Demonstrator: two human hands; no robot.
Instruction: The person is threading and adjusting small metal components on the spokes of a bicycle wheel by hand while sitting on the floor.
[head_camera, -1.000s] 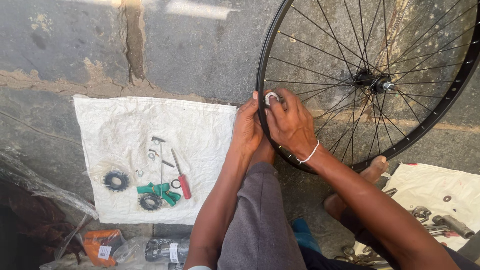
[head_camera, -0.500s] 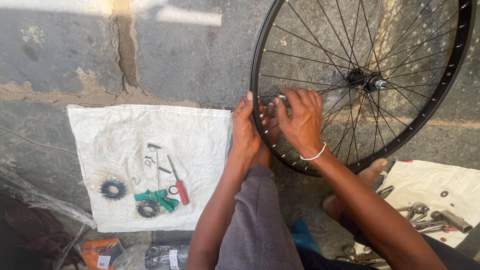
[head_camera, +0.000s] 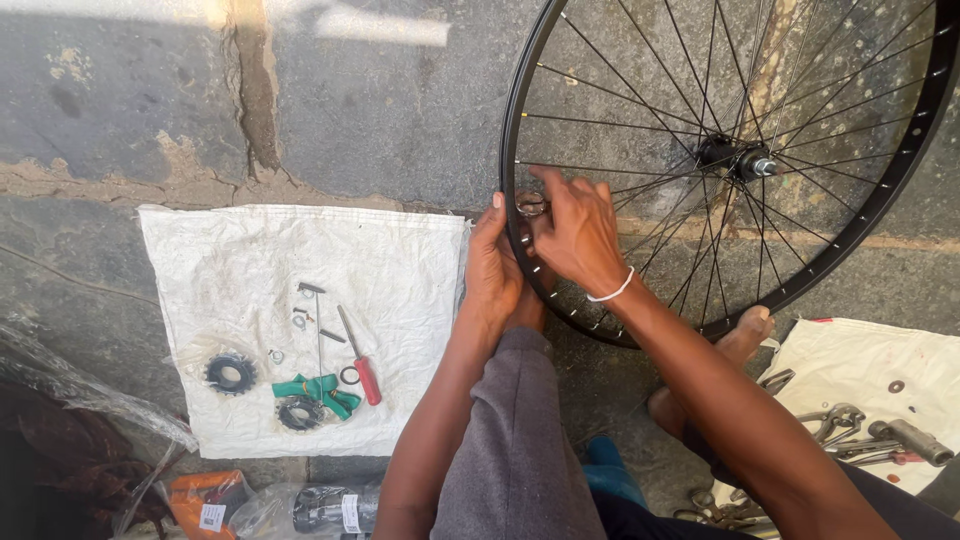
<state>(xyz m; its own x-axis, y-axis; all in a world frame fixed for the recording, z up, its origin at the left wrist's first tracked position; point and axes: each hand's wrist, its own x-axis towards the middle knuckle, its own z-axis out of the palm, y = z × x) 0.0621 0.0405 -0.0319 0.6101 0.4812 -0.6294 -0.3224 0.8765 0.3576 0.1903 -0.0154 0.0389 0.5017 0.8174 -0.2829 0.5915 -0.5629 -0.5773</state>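
Left hand (head_camera: 492, 272) clamped on black wheel rim (head_camera: 512, 130); right hand (head_camera: 575, 232) pinching small round tool (head_camera: 531, 205) at rim; brace rim firmly, turn tool squarely.

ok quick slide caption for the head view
Both hands, left hand and right hand, at a spoked bicycle wheel's rim.

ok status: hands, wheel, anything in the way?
Left hand grips rim. Right hand pinches small metal tool at rim. Nothing blocking.
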